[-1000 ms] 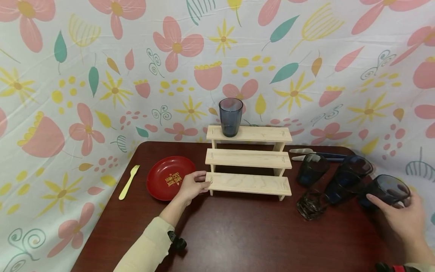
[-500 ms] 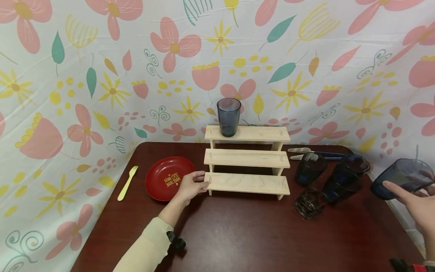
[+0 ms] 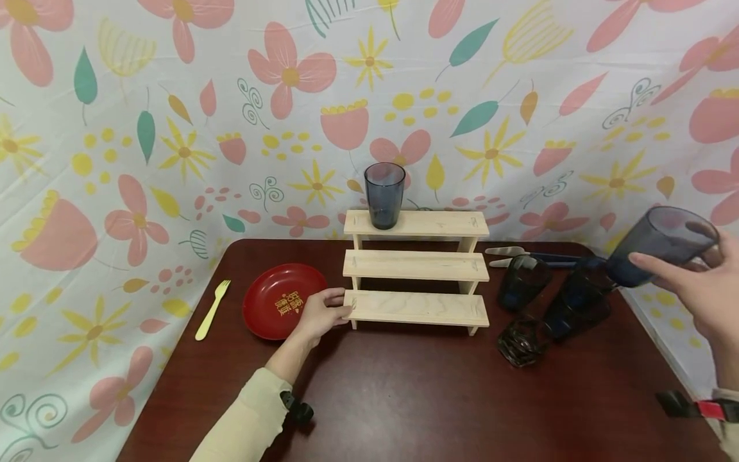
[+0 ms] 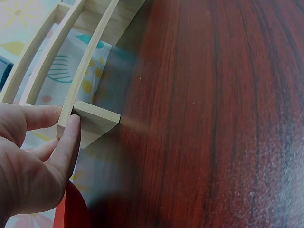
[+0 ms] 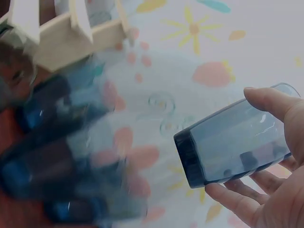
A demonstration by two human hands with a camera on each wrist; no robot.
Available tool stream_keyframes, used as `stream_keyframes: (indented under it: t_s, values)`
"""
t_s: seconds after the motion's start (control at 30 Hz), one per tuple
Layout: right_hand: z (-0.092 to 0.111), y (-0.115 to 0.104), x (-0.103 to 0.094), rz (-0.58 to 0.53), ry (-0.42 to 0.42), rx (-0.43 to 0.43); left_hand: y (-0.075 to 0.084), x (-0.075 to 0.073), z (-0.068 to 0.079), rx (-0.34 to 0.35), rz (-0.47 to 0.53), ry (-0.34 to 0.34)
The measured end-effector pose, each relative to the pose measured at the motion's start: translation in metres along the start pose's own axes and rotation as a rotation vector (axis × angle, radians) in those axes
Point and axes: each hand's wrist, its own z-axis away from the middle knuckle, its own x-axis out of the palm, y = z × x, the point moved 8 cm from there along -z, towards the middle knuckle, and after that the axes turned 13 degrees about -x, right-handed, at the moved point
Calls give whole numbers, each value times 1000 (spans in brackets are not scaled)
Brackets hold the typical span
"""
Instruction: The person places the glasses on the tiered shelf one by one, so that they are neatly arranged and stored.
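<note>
My right hand (image 3: 695, 279) grips a translucent blue glass tumbler (image 3: 646, 250), raised above the table's right side. The tumbler is tilted, its rim toward my palm; in the right wrist view its thick dark base (image 5: 189, 161) points away from the fingers. My left hand (image 3: 320, 316) pinches the left end of the lowest board of a three-step wooden display rack (image 3: 418, 307). In the left wrist view, thumb and fingers lie on either side of that board (image 4: 76, 92). Another blue tumbler (image 3: 384, 196) stands upright on the rack's top step, toward the left.
Several dark blue tumblers (image 3: 524, 282) stand close together right of the rack, with a small clear faceted glass (image 3: 519, 342) in front. Behind them lie blue-handled utensils (image 3: 548, 258). A red plate (image 3: 254, 305) and a yellow fork (image 3: 212, 311) lie at left. Patterned cloth (image 3: 288, 141) hangs behind.
My right hand has taken the tumbler from beside the others, first rightward, then up and back leftward. My left hand keeps its place on the rack.
</note>
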Motion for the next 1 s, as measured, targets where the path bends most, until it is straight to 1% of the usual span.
stream_keyframes:
  t_s: [0.07, 0.17, 0.27, 0.4, 0.53, 0.73, 0.83, 1.0]
  values:
    - [-8, -12, 12, -11, -43, -11, 0, 0, 0, -5, 6, 1]
    - [-19, -27, 35, -5, -93, 8, -1, -1, 0, -5, 7, 2]
    - [-29, -41, 60, -24, -147, 27, -1, -1, 1, 2, 7, 2]
    - [-40, -58, 93, -86, -200, -1, -1, -1, 1, -1, 14, 3]
    - [-50, -69, 129, -148, -230, -51, -1, 0, 0, 3, 13, -4]
    - [-58, -79, 179, -176, -303, -76, 0, 0, 1, 0, 3, 1]
    - [-61, -84, 198, -189, -321, -83, 0, -1, 2, -8, 6, 5]
    - [-65, -92, 224, -218, -342, -79, 0, -1, 1, -11, 14, 9]
